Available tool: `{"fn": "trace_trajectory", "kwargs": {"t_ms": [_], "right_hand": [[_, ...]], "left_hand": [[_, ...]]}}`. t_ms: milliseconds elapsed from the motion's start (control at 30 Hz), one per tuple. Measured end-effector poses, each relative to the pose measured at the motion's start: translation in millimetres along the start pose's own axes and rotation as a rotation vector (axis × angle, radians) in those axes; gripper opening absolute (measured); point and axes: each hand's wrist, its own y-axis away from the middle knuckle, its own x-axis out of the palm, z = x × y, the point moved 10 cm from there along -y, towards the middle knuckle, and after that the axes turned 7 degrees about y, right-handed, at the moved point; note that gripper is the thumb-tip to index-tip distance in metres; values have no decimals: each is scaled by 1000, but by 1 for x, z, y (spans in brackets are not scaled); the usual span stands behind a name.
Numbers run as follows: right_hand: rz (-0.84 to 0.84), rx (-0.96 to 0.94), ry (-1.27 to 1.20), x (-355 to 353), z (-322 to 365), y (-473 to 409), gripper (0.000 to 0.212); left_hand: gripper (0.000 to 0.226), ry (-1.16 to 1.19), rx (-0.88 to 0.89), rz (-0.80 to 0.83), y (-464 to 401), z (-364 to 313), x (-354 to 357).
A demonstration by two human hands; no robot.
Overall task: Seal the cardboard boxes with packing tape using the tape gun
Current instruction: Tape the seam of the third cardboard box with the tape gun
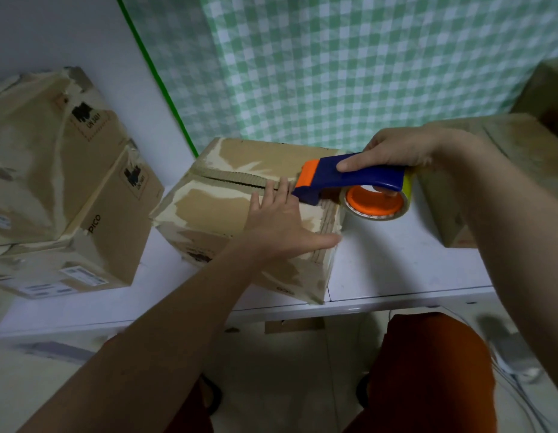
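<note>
The right hand (pixel 396 148) curls its fingers around the tape gun (pixel 349 178), forefinger stretched along the blue top. The left hand (pixel 280 220) lies flat, fingers straight and spread, pressing the flaps of the middle box (pixel 215 207) on the white table (pixel 396 270). The gun's orange nose sits at the right end of the centre seam, which gapes untaped to the left. Judging by this, the strip is only starting. The gun's long axis follows the seam, nose left, roll right. Two more boxes (pixel 62 170) are stacked left.

White table (pixel 396 270) under cardboard boxes (pixel 227 214).
</note>
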Motion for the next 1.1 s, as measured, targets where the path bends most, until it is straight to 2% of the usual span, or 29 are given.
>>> {"fn": "trace_trajectory", "kwargs": {"t_ms": [400, 567, 700, 800, 900, 1100], "right_hand": [[-31, -1, -68, 5, -36, 29, 57], [-25, -15, -52, 8, -45, 38, 58], [6, -1, -77, 10, -59, 50, 47], [8, -5, -83, 14, -62, 50, 47], [14, -2, -114, 17, -65, 49, 48], [135, -69, -214, 50, -54, 40, 37]], "left_hand": [[112, -30, 45, -20, 6, -2, 0], [107, -23, 7, -2, 6, 4, 0], [103, -36, -5, 3, 8, 5, 0], [101, -28, 119, -14, 9, -10, -2], [89, 8, 271, 44, 12, -30, -1], [88, -79, 271, 52, 16, -14, 0]]}}
